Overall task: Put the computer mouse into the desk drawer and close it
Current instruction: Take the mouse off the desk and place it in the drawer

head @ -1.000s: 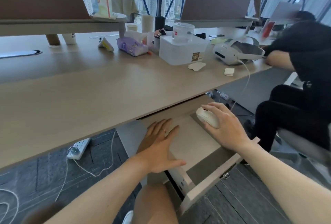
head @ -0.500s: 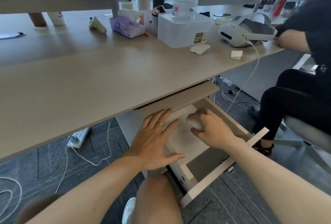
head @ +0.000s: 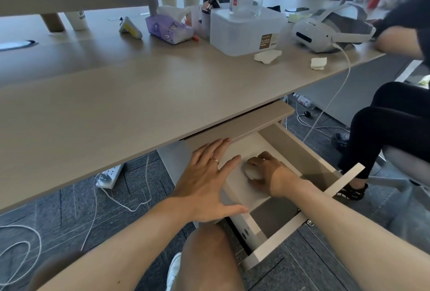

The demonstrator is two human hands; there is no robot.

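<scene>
Head view: drawer [head: 344, 178] pulled well out from under the desk's [head: 139, 104] front edge. Right hand [head: 271, 175] reaches inside, fingers curled over the white computer mouse [head: 252, 171], which sits on the drawer floor near the middle, closer to the left wall. Grip looks loose; cannot tell whether the mouse is fully set down or just touching. Left hand [head: 207, 181] lies flat, fingers spread, holding nothing, palm on the drawer's left wall near its front corner. Step in hand, judged: placing the mouse. Next: let go, lift both hands clear of the opening, then push the front panel in to close.
</scene>
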